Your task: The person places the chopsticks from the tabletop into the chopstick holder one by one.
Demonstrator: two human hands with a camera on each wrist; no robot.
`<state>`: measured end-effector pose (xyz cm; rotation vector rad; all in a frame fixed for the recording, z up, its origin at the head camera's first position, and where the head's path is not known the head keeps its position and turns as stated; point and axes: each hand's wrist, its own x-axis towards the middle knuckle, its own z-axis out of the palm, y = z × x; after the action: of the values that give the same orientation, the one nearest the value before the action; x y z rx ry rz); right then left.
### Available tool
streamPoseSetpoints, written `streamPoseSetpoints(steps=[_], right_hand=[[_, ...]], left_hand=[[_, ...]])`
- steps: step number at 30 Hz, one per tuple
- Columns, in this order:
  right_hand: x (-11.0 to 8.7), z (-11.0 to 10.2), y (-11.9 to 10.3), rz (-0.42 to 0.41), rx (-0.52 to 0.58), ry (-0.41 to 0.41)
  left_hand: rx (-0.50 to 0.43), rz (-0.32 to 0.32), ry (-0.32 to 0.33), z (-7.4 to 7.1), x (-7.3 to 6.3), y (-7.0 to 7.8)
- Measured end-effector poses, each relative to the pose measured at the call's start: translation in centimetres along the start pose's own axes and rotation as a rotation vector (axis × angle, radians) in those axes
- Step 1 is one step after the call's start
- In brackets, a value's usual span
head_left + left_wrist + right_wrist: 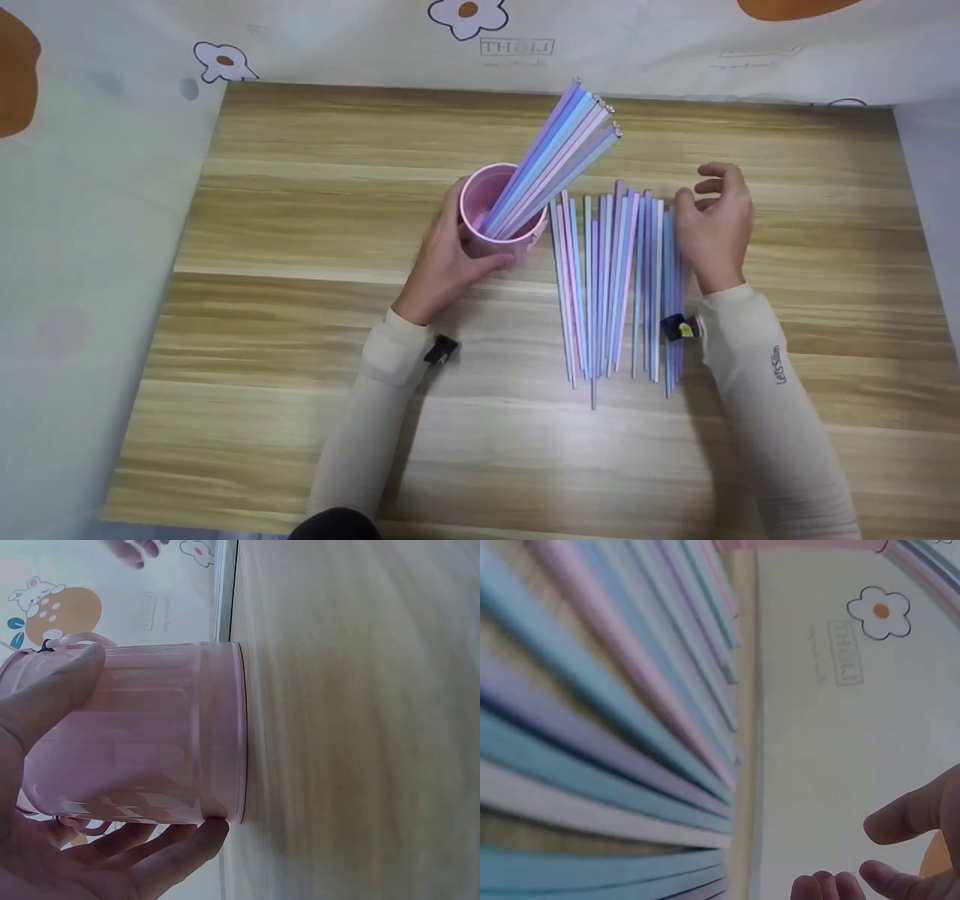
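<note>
My left hand (446,262) grips a pink ribbed bucket (142,720), thumb on one side and fingers around the other. It stands upright on the wooden table, with small loop handles at its sides. Several thin pastel sticks (551,161) lean inside it toward the upper right, their top ends tipped with something small and shiny. To the right, a loose row of similar purple, blue, pink and white sticks (658,285) lies on the table. Over the far right end of this row hovers my right hand (716,225), fingers loosely bent, thumb and index apart, nothing between them.
The wood-grain table (300,187) reaches beyond both arms. Behind it hangs a pale sheet (637,52) printed with flowers, which also covers the left side. A small black wrist device (442,349) sits at the left cuff, another black device (679,327) at the right.
</note>
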<state>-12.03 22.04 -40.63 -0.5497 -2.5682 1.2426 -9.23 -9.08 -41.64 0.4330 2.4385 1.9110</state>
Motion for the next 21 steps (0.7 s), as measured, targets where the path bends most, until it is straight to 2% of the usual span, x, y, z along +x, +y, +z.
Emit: streamPoseSetpoints(steps=[5,8,12,21], right_hand=[[0.4,-0.3,1.2,0.031,-0.06,-0.008],[0.6,-0.5,1.7,0.055,-0.078,-0.025],[0.9,-0.7,2.3,0.074,-0.101,-0.051],[1.7,-0.5,3.5,0.064,-0.185,-0.152]], left_hand=[[0.026,-0.006,0.011,0.3,0.4,-2.4],[0.061,-0.007,0.018,0.3,0.4,-3.1],[0.082,0.002,0.024,0.3,0.4,-3.3],[0.041,-0.012,0.019,0.4,0.3,-2.6]])
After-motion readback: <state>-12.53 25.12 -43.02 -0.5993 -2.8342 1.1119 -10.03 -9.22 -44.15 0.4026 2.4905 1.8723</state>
